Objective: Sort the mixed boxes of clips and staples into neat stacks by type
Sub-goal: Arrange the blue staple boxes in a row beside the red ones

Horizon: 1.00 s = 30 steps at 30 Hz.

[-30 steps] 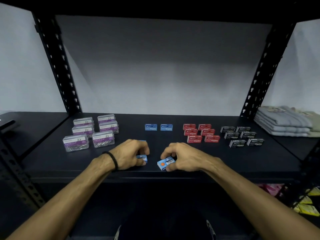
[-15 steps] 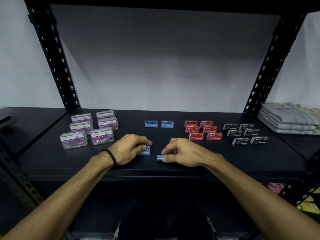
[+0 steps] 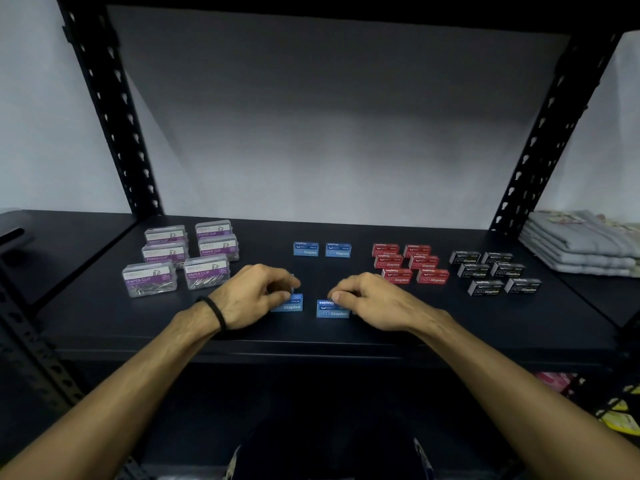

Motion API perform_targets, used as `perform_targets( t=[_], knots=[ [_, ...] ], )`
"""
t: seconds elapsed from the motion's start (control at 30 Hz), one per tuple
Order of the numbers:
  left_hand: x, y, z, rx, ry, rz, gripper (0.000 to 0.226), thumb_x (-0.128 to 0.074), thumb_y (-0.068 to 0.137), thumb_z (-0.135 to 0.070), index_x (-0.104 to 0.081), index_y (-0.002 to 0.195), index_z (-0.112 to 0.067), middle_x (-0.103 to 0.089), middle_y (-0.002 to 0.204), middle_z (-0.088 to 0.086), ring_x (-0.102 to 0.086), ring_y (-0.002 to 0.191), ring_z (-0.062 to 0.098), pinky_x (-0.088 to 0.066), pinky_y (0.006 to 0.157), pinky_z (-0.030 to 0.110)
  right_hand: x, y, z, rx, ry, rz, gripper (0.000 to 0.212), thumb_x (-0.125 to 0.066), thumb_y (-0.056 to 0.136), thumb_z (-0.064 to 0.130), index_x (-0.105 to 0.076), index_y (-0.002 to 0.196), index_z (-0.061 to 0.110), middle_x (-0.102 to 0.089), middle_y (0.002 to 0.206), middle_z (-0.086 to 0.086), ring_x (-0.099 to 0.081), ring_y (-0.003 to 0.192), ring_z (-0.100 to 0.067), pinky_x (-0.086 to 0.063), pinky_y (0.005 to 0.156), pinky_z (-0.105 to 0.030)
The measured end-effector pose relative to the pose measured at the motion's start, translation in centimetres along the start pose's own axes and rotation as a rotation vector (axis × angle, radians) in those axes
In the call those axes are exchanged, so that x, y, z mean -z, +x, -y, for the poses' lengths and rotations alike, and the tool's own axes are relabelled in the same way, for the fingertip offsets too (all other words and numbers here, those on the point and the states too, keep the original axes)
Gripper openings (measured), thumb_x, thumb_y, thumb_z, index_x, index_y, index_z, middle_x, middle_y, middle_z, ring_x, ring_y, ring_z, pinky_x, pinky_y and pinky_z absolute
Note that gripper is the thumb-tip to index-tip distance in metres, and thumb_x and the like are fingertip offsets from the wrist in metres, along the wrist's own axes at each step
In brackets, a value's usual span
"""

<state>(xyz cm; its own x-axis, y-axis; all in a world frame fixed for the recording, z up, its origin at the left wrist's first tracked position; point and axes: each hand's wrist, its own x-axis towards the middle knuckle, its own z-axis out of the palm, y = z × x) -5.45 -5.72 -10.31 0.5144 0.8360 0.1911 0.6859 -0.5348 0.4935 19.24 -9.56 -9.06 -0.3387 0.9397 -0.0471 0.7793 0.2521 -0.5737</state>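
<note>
Your left hand [image 3: 254, 294] pinches a blue staples box [image 3: 290, 304] on the near shelf [image 3: 485, 323]; your right hand [image 3: 372, 299] grips another blue staples box [image 3: 331, 309] just right of it. Paper clip boxes [image 3: 181, 258] sit far left.

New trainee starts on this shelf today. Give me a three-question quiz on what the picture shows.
1. True or false: the red staple boxes lie between the blue and black groups.
2. How many blue staple boxes sit at the back, away from the hands?
3. Which hand wears a black wristband? A) left B) right

Key:
1. True; the black staple boxes are furthest right.
2. Two.
3. A; the left hand and right hand each rest on a front blue box.
</note>
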Motion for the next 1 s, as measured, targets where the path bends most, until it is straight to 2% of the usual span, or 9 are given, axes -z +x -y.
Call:
perform_targets(
  t=[0.17,0.27,0.4,0.47,0.57,0.67,0.77,0.9,1.0],
  knots=[
    [-0.4,0.5,0.2,0.013,0.110,0.045,0.027,-0.072,0.084,-0.029,-0.069,0.111,-0.029,-0.069,0.107,-0.013,-0.062,0.096,0.003,-0.051,0.087,0.026,-0.1,0.3,-0.1,0.014,-0.079,0.021,0.025,-0.069,0.091,0.033,-0.069,0.115,0.025,-0.061,0.108,0.010,-0.056,0.080,-0.001,-0.042,0.071,-0.016],
    [-0.4,0.9,0.2,0.039,0.143,0.063,0.020,-0.070,0.085,-0.030,-0.068,0.104,-0.033,-0.068,0.105,-0.015,-0.061,0.095,0.002,-0.052,0.087,0.032,-0.1,0.7,-0.1,0.021,-0.097,0.019,0.017,-0.067,0.092,0.027,-0.070,0.109,0.023,-0.060,0.106,0.010,-0.057,0.081,-0.003,-0.045,0.071,-0.018],
    [0.5,1.9,-0.3,0.037,0.130,0.052,0.020,-0.066,0.088,-0.030,-0.066,0.108,-0.033,-0.068,0.105,-0.015,-0.061,0.096,0.004,-0.053,0.085,0.031,0.4,1.5,-0.1,0.011,-0.133,-0.028,0.017,-0.066,0.093,0.027,-0.069,0.109,0.025,-0.058,0.098,0.014,-0.054,0.077,0.001,-0.041,0.068,-0.018],
    [0.9,2.8,-0.5,0.027,0.131,0.028,0.021,-0.066,0.089,-0.028,-0.066,0.109,-0.031,-0.069,0.104,-0.013,-0.063,0.095,0.005,-0.053,0.084,0.030,0.9,2.1,-0.1,-0.002,-0.162,-0.072,0.018,-0.066,0.093,0.026,-0.068,0.111,0.024,-0.059,0.097,0.012,-0.055,0.079,0.000,-0.042,0.071,-0.022],
    [1.4,4.7,-0.7,0.033,0.143,-0.017,0.022,-0.066,0.088,-0.027,-0.066,0.111,-0.028,-0.070,0.106,-0.010,-0.063,0.097,0.008,-0.052,0.086,0.031,1.7,3.3,0.2,-0.022,-0.208,-0.133,0.019,-0.063,0.094,0.024,-0.067,0.112,0.020,-0.066,0.111,0.004,-0.061,0.092,-0.011,-0.046,0.077,-0.025],
    [1.5,6.6,-0.6,0.056,0.168,-0.043,0.023,-0.067,0.087,-0.026,-0.066,0.110,-0.027,-0.070,0.108,-0.007,-0.064,0.101,0.012,-0.052,0.090,0.036,2.6,4.7,0.3,-0.047,-0.274,-0.163,0.016,-0.060,0.095,0.018,-0.067,0.109,0.016,-0.066,0.110,-0.001,-0.061,0.090,-0.016,-0.046,0.074,-0.027],
    [1.3,8.0,-0.4,0.091,0.203,-0.042,0.022,-0.067,0.088,-0.023,-0.066,0.109,-0.027,-0.069,0.111,-0.005,-0.063,0.104,0.014,-0.052,0.091,0.037,3.0,6.1,0.0,-0.101,-0.326,-0.158,0.017,-0.058,0.094,0.011,-0.065,0.110,0.014,-0.066,0.110,-0.005,-0.064,0.094,-0.022,-0.054,0.081,-0.036],
    [0.7,9.4,0.0,0.114,0.253,-0.013,0.022,-0.065,0.089,-0.024,-0.065,0.111,-0.027,-0.067,0.115,-0.003,-0.062,0.106,0.016,-0.051,0.091,0.037,3.0,7.7,-0.4,-0.128,-0.376,-0.159,0.025,-0.057,0.093,0.005,-0.064,0.116,0.011,-0.066,0.113,-0.007,-0.064,0.099,-0.026,-0.054,0.084,-0.036],
    [0.2,10.2,0.3,0.116,0.284,0.002,0.025,-0.064,0.089,-0.024,-0.065,0.114,-0.027,-0.067,0.117,-0.003,-0.061,0.108,0.018,-0.050,0.091,0.035,2.6,8.7,-0.8,-0.140,-0.388,-0.160,0.024,-0.057,0.091,0.003,-0.065,0.112,0.010,-0.068,0.109,-0.008,-0.066,0.096,-0.026,-0.055,0.086,-0.040]
  ],
)
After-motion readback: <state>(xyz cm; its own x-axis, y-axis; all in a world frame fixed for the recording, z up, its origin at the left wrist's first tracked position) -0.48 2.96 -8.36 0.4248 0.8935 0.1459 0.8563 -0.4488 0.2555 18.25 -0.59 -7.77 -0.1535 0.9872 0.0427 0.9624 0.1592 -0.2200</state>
